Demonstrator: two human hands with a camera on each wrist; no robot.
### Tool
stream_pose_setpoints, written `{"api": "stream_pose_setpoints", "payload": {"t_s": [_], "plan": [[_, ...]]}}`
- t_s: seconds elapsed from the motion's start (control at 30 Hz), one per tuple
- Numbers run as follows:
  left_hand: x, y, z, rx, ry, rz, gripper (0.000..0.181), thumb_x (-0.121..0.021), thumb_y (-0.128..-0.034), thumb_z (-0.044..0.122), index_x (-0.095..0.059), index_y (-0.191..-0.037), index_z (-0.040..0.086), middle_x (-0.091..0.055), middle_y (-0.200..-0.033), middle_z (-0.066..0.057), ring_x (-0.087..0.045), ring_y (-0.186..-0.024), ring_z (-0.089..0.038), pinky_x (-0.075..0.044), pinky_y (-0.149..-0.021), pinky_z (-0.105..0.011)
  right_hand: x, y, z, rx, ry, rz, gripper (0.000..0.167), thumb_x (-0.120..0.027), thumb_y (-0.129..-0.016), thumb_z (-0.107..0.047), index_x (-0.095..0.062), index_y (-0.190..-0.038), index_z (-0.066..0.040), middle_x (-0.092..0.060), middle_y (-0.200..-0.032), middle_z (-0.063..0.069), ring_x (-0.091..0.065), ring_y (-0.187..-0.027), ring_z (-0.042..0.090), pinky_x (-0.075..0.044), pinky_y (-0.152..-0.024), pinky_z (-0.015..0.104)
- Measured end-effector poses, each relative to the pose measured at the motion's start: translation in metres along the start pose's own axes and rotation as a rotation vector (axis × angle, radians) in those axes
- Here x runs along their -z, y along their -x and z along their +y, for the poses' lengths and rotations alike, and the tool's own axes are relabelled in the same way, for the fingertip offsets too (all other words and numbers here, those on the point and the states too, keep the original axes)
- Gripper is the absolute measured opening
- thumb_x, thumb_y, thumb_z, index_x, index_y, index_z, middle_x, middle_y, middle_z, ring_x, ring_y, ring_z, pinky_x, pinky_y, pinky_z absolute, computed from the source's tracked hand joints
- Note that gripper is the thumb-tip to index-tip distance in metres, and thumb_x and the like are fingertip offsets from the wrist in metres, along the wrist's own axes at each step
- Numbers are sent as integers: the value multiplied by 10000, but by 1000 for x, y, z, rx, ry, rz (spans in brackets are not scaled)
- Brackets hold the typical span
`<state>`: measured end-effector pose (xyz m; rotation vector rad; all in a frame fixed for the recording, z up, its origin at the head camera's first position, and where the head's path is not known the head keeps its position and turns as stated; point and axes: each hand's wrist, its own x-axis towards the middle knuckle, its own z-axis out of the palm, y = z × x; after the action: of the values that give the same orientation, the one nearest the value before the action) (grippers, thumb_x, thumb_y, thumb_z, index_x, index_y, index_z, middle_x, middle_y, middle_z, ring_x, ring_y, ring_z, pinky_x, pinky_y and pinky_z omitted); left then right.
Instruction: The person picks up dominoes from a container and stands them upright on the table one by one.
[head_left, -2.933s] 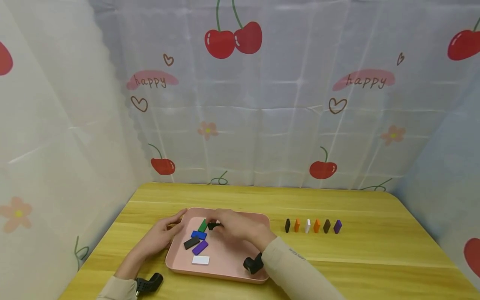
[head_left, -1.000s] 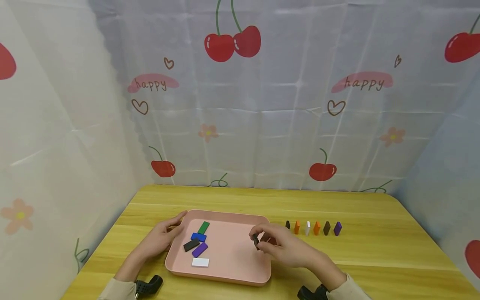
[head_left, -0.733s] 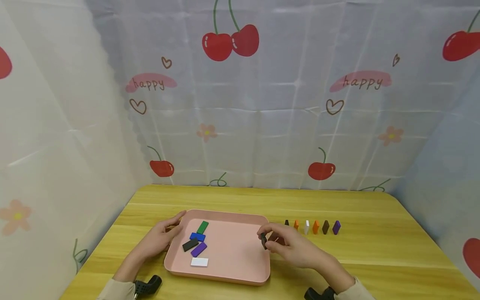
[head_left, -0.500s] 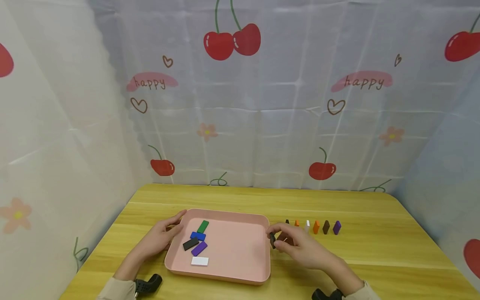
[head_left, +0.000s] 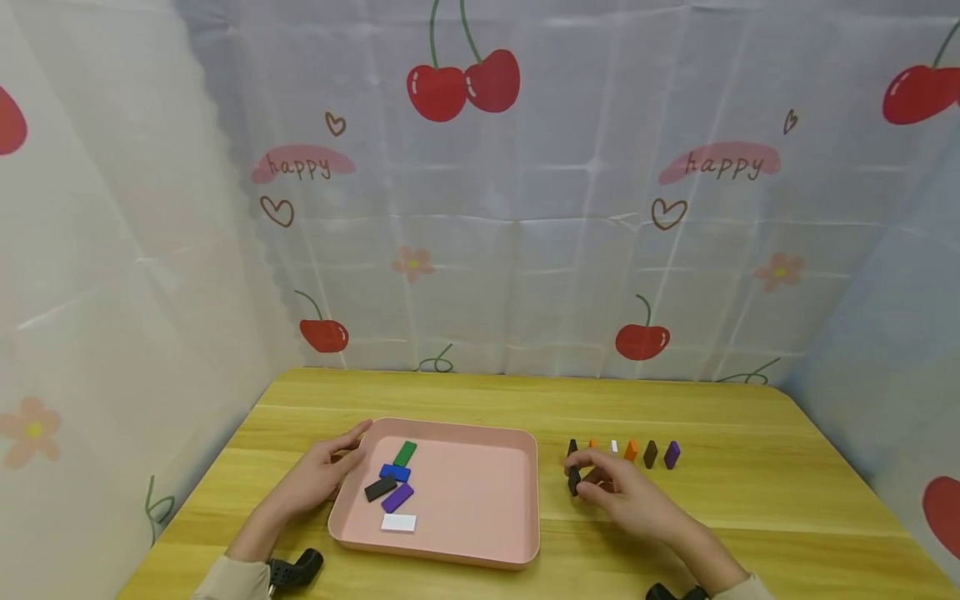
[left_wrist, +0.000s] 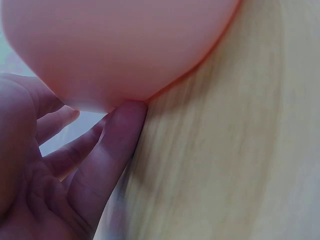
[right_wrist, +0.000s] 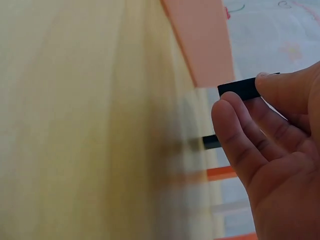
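My right hand (head_left: 626,496) pinches a black domino (head_left: 573,481) between thumb and fingertips, upright, just in front of the left end of a row of standing dominoes. The right wrist view shows this black domino (right_wrist: 240,89) between the thumb and fingers. A pink tray (head_left: 480,560) lies to the left. My left hand (head_left: 315,479) touches the tray's left side with its fingers extended; in the left wrist view, the thumb (left_wrist: 127,120) meets the wall. Lying flat in the tray are green (head_left: 405,454), blue (head_left: 394,473), black (head_left: 381,488), purple (head_left: 398,498) and white (head_left: 399,523) dominoes.
The row starts with a black domino (head_left: 572,447) and an orange one partly hidden by my hand. Farther right stand white (head_left: 614,447), orange (head_left: 631,451), dark brown (head_left: 650,454) and purple (head_left: 672,455) dominoes. A patterned curtain (head_left: 517,292) encloses the wooden table (head_left: 750,517).
My right hand took the black domino from beside the green one in the tray, then carried it right, past the tray's rim, to the row. My left hand stayed on the tray.
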<state>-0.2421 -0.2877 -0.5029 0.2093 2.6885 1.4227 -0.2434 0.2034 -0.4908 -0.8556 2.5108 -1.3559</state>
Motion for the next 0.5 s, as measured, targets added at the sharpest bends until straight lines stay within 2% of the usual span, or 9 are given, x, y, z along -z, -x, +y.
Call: {"api": "stream_pose_setpoints", "payload": {"t_s": [0.3, 0.5], "plan": [[-1, -1, 1, 15, 8, -5, 527, -517, -1090, 344, -400, -1600, 280, -431, -1617, -153, -463, -1444, -385, -490, -1106, -488, -2, 1, 11, -50, 10, 29, 274, -625, -1033, -126, -621, -1305, -95, -665, -1235, 118, -699, -1028, 180, -560, -807, 249], [0, 0, 1, 14, 4, -5, 540, -525, -1085, 354, -393, -1603, 279, -418, -1626, -150, -449, -1454, -393, -473, -1118, -512, -5, 1, 15, -48, 21, 51, 262, -635, -1024, -110, -631, -1286, -97, -670, -1208, 99, -688, -1007, 128, -553, -811, 238]]}}
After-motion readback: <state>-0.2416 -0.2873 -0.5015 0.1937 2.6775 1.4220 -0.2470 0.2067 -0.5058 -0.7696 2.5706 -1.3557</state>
